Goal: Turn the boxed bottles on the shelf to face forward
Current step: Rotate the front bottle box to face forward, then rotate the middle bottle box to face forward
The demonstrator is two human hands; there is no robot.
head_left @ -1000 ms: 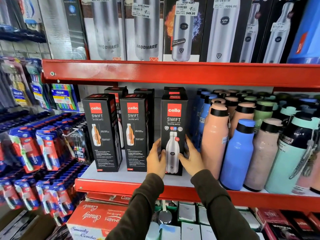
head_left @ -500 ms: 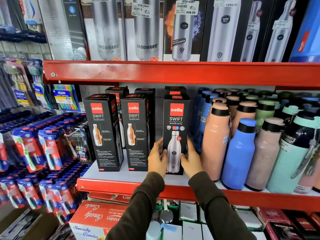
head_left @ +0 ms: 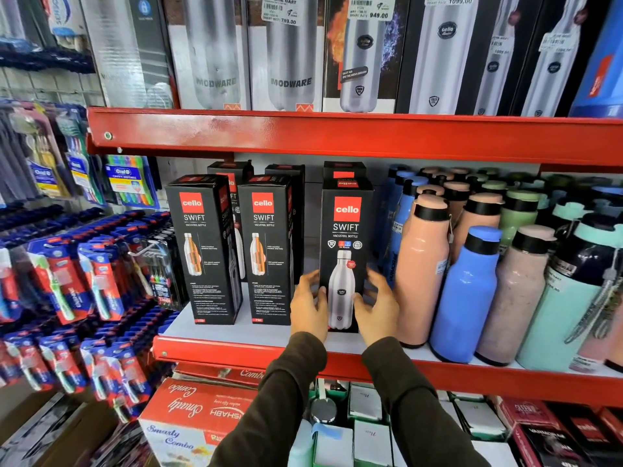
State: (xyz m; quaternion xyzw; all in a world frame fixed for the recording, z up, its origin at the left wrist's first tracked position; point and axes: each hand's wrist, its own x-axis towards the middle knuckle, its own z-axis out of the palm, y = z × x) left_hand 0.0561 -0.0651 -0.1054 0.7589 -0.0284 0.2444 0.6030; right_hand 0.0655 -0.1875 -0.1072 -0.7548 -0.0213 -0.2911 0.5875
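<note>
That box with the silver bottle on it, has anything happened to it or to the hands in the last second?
Barely. Both hands, left and right, keep hold of the box by its lower sides, and its front faces forward as before. The right fingers look a little looser now. The two boxes to its left have not moved.

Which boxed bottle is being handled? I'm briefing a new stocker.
Find the red middle shelf. Three black Cello boxes front its left half; take the rightmost box, beside the peach bottle. Its front shows a large silver bottle; its neighbours show small orange cutaways and text.
</note>
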